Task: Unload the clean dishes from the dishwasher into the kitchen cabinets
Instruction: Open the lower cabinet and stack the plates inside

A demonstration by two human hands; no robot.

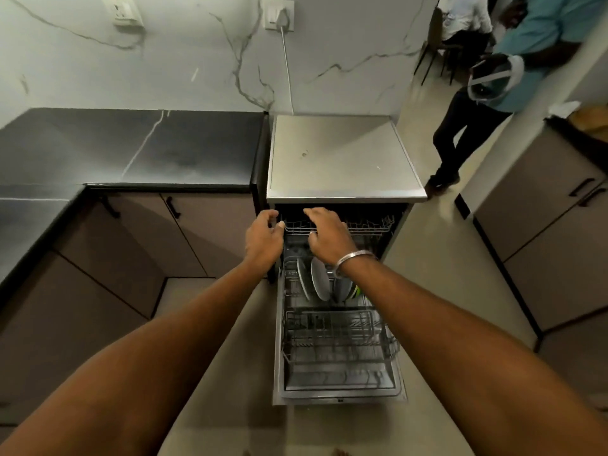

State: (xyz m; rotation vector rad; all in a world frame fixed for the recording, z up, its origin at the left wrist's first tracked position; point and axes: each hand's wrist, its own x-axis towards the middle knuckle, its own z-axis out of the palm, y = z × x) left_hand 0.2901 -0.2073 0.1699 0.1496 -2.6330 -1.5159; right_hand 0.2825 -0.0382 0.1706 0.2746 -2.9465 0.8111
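Left of the dishwasher point(342, 156), a dark table point(131, 146) runs along the marble wall, with brown cabinets point(197, 232) closed beneath it. At the dishwasher's left front corner the left hand point(263, 238) hovers with curled fingers, its thumb at the corner of the upper rack point(368, 225); whether it holds the wire I cannot tell. Just beside it, the two hands a little apart, the right hand point(325, 235), a metal bangle point(355, 258) on its wrist, lies over that rack's front rim, fingers bent above and thumb below, gripping it. The part of the upper rack that shows holds nothing. Below, the door point(339, 398) is folded down and the lower rack point(335, 334) is drawn out over it. Grey plates point(319, 283) stand on edge at its back, something green point(357, 291) beside them; its front rows are bare wire. Right of the dishwasher, pale floor point(444, 258) opens to more cabinets point(543, 225), and a person point(493, 93) stands near the far corner.
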